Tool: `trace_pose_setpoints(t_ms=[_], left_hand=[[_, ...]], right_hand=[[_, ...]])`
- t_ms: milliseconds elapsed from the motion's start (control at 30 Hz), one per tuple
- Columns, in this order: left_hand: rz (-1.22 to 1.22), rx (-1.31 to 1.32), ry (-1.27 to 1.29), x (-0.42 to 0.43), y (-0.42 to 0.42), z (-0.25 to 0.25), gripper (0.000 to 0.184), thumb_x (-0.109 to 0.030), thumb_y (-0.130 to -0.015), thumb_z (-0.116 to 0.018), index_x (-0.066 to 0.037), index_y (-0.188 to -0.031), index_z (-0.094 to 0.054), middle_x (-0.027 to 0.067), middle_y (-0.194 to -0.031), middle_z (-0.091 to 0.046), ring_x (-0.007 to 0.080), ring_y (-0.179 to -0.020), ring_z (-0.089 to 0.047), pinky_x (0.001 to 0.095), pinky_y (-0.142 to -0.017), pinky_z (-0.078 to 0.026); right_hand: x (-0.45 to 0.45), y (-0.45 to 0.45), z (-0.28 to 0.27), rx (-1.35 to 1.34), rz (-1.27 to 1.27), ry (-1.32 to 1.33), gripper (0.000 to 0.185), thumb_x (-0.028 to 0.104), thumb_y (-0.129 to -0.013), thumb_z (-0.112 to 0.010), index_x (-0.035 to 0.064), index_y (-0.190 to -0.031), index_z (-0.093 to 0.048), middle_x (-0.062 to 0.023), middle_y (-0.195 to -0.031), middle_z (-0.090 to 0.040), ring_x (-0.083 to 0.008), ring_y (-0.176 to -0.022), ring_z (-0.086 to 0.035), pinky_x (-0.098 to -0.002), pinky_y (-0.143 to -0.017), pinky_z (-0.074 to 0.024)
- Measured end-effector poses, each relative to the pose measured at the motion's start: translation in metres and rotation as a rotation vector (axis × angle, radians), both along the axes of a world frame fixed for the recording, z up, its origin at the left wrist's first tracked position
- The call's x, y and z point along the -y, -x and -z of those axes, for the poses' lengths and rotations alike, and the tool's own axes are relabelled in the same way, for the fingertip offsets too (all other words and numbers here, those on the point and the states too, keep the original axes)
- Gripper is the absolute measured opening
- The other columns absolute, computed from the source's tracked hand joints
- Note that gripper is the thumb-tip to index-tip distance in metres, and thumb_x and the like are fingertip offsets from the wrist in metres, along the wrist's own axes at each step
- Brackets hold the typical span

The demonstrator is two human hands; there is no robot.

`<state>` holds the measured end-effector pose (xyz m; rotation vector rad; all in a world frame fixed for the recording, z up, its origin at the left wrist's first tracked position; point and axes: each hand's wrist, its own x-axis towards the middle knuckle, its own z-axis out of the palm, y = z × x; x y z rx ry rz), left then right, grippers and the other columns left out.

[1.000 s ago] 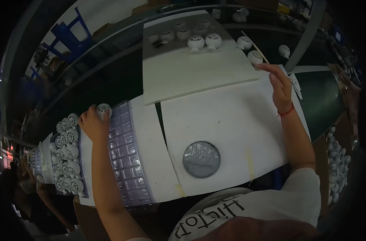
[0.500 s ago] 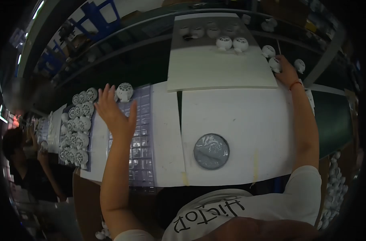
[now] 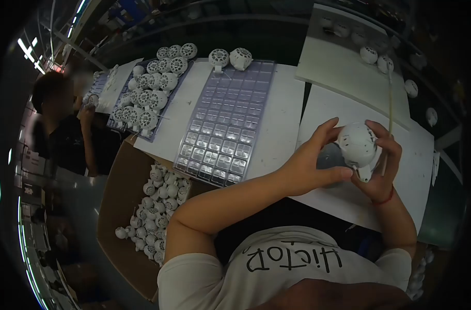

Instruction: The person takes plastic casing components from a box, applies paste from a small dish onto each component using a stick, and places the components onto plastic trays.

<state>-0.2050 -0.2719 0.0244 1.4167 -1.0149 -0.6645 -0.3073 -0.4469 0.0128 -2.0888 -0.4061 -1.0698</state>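
A white round vented housing point(image 3: 357, 144) with a short spout is held between my two hands above the right part of the white work surface. My left hand point(image 3: 315, 163) grips its left side, thumb low by the spout and fingers at the upper left. Around the right side curl the fingers of my right hand point(image 3: 385, 163). A thin pale stick point(image 3: 390, 106) runs along the right fingers; whether they hold it I cannot tell. Behind my left hand lies a round grey disc point(image 3: 328, 155), partly covered.
Left of centre lies a clear compartment tray point(image 3: 228, 119) with two housings point(image 3: 219, 58) at its far end. Stacked housings point(image 3: 153, 82) fill another tray. A cardboard box point(image 3: 116, 206) holds many more. A raised pale board point(image 3: 349, 62) stands far right. A co-worker point(image 3: 65, 124) sits left.
My right hand has come back from the far right with a housing. My left hand has moved right from the tray to this housing. The view has turned left.
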Motion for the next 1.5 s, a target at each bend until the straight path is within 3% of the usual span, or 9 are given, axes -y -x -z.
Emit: trace_pose_setpoints(t_ms=[100,233,433,767,967,1033,1167,1267,1500], left_hand=[[0.078,-0.650,0.140,-0.007,0.019,-0.010,0.075,-0.022,-0.073,-0.076,-0.003,-0.130,-0.032,0.0130,-0.120,-0.048,0.0237,-0.114,-0.051,0.0357,-0.095,-0.043],[-0.202,-0.621,0.132,-0.040,0.003,-0.004,0.074,-0.013,-0.067,-0.075,-0.005,-0.128,-0.035,0.0132,-0.108,-0.053,0.0249,-0.091,-0.061,0.0376,-0.084,-0.051],[-0.478,-0.488,-0.088,-0.084,-0.003,0.019,0.076,-0.012,-0.061,-0.075,-0.005,-0.126,-0.038,0.0114,-0.108,-0.053,0.0237,-0.096,-0.059,0.0369,-0.083,-0.052],[-0.392,-0.479,-0.214,-0.091,0.012,0.033,0.071,-0.012,-0.062,-0.075,-0.005,-0.124,-0.041,0.0106,-0.106,-0.053,0.0214,-0.097,-0.058,0.0339,-0.082,-0.051],[-0.452,-0.558,-0.210,-0.089,0.012,0.032,0.071,-0.006,-0.065,-0.074,-0.004,-0.126,-0.037,0.0110,-0.108,-0.051,0.0204,-0.096,-0.057,0.0318,-0.082,-0.051],[-0.441,-0.479,-0.215,-0.091,0.009,0.037,0.070,-0.005,-0.067,-0.074,-0.003,-0.126,-0.037,0.0112,-0.108,-0.051,0.0201,-0.096,-0.058,0.0307,-0.084,-0.051],[-0.389,-0.433,-0.196,-0.090,0.008,0.034,0.070,-0.007,-0.069,-0.075,-0.003,-0.127,-0.036,0.0115,-0.110,-0.051,0.0205,-0.097,-0.058,0.0310,-0.085,-0.050],[-0.365,-0.295,-0.270,-0.086,0.007,0.026,0.073,-0.012,-0.069,-0.078,-0.003,-0.128,-0.036,0.0122,-0.111,-0.052,0.0203,-0.100,-0.057,0.0322,-0.083,-0.051],[-0.292,0.145,-0.442,-0.070,-0.001,0.018,0.073,-0.021,-0.064,-0.083,-0.004,-0.123,-0.044,0.0135,-0.104,-0.060,0.0213,-0.095,-0.062,0.0318,-0.082,-0.051]], right_hand=[[-0.028,0.004,-0.017,-0.104,-0.086,0.031,0.074,0.009,-0.060,-0.083,0.0109,-0.120,-0.039,-0.0187,-0.127,-0.050,-0.0290,-0.114,-0.050,-0.0393,-0.094,-0.0392],[-0.003,0.038,-0.019,-0.161,-0.107,-0.018,0.035,0.014,-0.078,-0.065,0.0074,-0.111,-0.053,-0.0133,-0.106,-0.063,-0.0236,-0.092,-0.059,-0.0374,-0.085,-0.0413],[-0.002,0.075,0.019,-0.360,-0.109,0.086,0.019,0.008,-0.079,-0.058,0.0058,-0.097,-0.066,-0.0078,-0.084,-0.061,-0.0196,-0.069,-0.053,-0.0338,-0.066,-0.0404],[-0.010,0.074,0.044,-0.404,-0.124,0.033,0.027,-0.002,-0.074,-0.057,0.0036,-0.099,-0.065,-0.0103,-0.095,-0.064,-0.0230,-0.080,-0.060,-0.0326,-0.071,-0.0447],[-0.026,0.083,0.050,-0.498,-0.150,-0.443,0.022,-0.002,-0.085,-0.049,-0.0029,-0.102,-0.063,-0.0157,-0.094,-0.066,-0.0234,-0.088,-0.063,-0.0324,-0.081,-0.0480],[-0.032,0.084,0.051,-0.540,-0.191,-0.856,0.022,0.002,-0.091,-0.044,-0.0058,-0.104,-0.060,-0.0167,-0.096,-0.066,-0.0233,-0.095,-0.063,-0.0329,-0.088,-0.0468],[-0.032,0.085,0.053,-0.567,-0.185,-0.933,0.024,0.006,-0.094,-0.042,-0.0069,-0.106,-0.058,-0.0171,-0.097,-0.066,-0.0231,-0.098,-0.062,-0.0342,-0.090,-0.0458],[-0.030,0.085,0.051,-0.546,-0.169,-0.890,0.024,0.005,-0.092,-0.043,-0.0056,-0.106,-0.059,-0.0173,-0.097,-0.066,-0.0242,-0.097,-0.062,-0.0357,-0.094,-0.0433],[-0.020,0.078,0.020,-0.296,0.044,0.139,0.027,0.000,-0.075,-0.053,0.0068,-0.099,-0.064,-0.0113,-0.104,-0.064,-0.0202,-0.088,-0.059,-0.0417,-0.090,-0.0395]])
